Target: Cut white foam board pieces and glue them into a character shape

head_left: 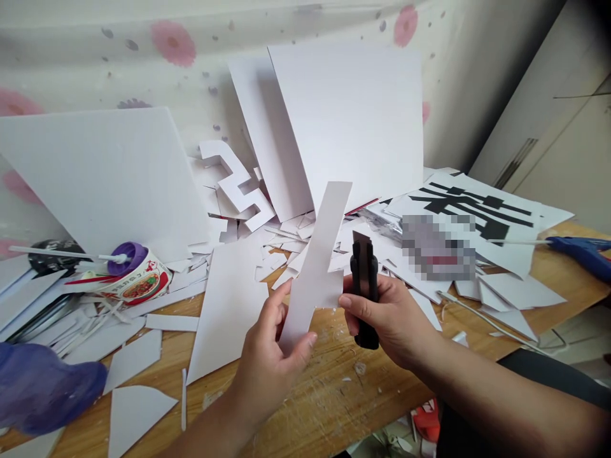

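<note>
A white foam board cutout (321,254), a long strip with a short side arm, is held up over the table in front of me. My left hand (277,356) is closed around its lower end, thumb on the near face. My right hand (382,315) grips a black utility knife (365,289), blade pointing up and away. The thumb and fingertips of that hand also touch the right end of the side arm. Behind the cutout, a larger white board piece (229,312) with a notched edge lies on the wooden table (334,381).
White sheets (363,121) lean on the wall, with a 3-shaped white piece (236,184) beside them. A paper bowl (143,280), offcuts and a purple-blue item (48,388) lie left. Printed black-character paper (472,203), a white cable (491,321) and a blue-handled tool (580,254) lie right.
</note>
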`<state>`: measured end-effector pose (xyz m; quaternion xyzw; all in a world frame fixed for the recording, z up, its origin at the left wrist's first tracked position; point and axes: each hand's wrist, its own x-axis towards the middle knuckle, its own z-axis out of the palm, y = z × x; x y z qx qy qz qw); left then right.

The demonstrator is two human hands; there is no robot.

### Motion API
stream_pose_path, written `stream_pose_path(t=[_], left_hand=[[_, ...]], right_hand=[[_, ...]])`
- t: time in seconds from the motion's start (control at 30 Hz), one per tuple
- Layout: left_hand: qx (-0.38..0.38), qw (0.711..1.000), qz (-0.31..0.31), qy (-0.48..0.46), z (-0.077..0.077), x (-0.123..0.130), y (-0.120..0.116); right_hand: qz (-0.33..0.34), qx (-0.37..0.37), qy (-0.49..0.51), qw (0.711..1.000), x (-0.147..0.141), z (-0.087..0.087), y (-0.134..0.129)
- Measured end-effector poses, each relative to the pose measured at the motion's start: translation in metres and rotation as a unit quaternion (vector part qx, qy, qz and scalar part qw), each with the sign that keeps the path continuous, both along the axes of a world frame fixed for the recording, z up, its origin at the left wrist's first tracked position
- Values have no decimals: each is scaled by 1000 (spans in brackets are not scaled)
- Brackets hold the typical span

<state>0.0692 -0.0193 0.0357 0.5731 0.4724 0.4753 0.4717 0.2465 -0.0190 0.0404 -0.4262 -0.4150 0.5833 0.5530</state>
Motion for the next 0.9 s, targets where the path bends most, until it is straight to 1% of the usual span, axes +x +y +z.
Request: stream_pose_path(t=[0.1, 0.2, 0.27, 0.37, 0.43, 0.5, 0.53, 0.57, 0.63, 0.7, 0.73, 0.8, 0.9], left_hand=[[22, 998, -7, 65, 0, -6, 4], [39, 993, -31, 112, -1, -16, 10], [56, 992, -12, 111, 0, -20, 13], [89, 988, 24, 121, 2, -25, 16], [126, 980, 24, 153, 2, -27, 17], [177, 964, 15, 199, 1, -29, 18], [211, 951, 12, 224, -1, -30, 19], [249, 935, 7, 252, -3, -30, 20], [326, 894, 1, 308, -7, -32, 21], [382, 856, 2, 349, -11, -33, 23], [397, 843, 3, 364, -12, -34, 23], [412, 827, 4, 383, -13, -34, 23], [417, 818, 4, 395, -13, -32, 23]], right_hand=[[7, 9, 5, 1000, -3, -2, -2], [34, 25, 1, 999, -8, -4, -5], [51, 38, -7, 998, -11, -5, -7], [28, 53, -19, 998, -11, -3, -8], [-9, 56, -47, 997, -8, 1, -6], [-25, 52, -87, 995, -5, 5, -5], [-26, 49, -103, 993, -4, 7, -4], [-26, 45, -114, 992, -2, 8, -4], [-30, 37, -131, 990, -1, 8, -4], [-48, 37, -158, 985, -1, 6, -5], [-58, 39, -177, 982, -1, 6, -5], [-72, 40, -205, 975, -2, 5, -5], [-72, 20, -184, 980, -3, 5, -5]])
